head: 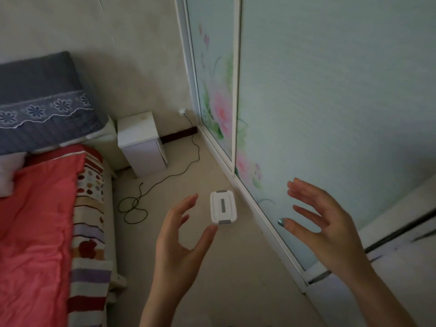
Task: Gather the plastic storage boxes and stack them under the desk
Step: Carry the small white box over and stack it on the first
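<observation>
Right hand (pixel 330 223): my forearm comes in from the lower right corner of the frame and the hand reaches toward the centre, palm turned left, fingers spread wide and gently curled, holding nothing.
Left hand (pixel 179 241): my forearm rises from the bottom centre, palm facing right, thumb and fingers apart in a loose open curve, also empty.
Sliding door (pixel 330 90): fills the right half of the frame, pale frosted panels with pink painted flowers; its white bottom track runs diagonally from upper centre down to lower right and closes that side off. My right hand shows in front of it.
Bed (pixel 40 220): takes the left side, with a red quilt, a striped sheet and a grey pillow in the upper left; its edge closes off the left.
Floor (pixel 212 267): a bare beige strip between bed edge and door track, open from the bottom centre up to the middle.
Nightstand (pixel 141 142): white, at the far end of the strip, centre left.
Cable (pixel 165 178): black, trails from the wall socket down to a loose coil near the bed edge.
Storage box (pixel 223 207): small, white, lid with grey latches, on the floor at centre, just beside the door track. It shows between my two hands, nearer my left fingertips (pixel 192 198), touched by neither.
</observation>
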Available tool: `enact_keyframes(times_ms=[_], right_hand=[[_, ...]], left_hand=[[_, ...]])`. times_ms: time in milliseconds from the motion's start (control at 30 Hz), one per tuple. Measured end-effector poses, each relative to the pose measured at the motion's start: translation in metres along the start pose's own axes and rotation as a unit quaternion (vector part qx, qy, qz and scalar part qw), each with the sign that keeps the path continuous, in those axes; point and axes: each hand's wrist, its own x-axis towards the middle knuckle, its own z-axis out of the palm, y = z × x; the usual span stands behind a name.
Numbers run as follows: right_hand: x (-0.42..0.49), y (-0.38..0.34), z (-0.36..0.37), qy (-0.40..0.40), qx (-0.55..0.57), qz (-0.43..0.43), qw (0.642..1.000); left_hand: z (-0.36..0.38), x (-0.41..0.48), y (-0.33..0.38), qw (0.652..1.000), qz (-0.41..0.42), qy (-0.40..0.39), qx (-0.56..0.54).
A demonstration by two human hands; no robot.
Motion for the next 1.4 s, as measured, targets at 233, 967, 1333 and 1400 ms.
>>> enact_keyframes(times_ms=[233, 967, 1333, 1400], right_hand=[[0.093, 0.017, 0.029, -0.009, 0.009, -0.007, 1.000], [0.439, 0.149, 0.102, -0.145, 0.017, 0.059, 0.988], [0.490, 0.244, 0.140, -0.109, -0.066, 0.097, 0.987], [0.493, 0.269, 0.151, -0.107, -0.083, 0.114, 0.984]], left_hand=[[0.007, 0.076, -0.034, 1.000, -0.013, 0.002, 0.008], [0.111, 0.362, -0.170, 0.990, -0.120, 0.040, 0.056], [0.161, 0.416, -0.264, 0.979, -0.201, 0.021, 0.035], [0.171, 0.420, -0.291, 0.974, -0.223, 0.010, 0.032]])
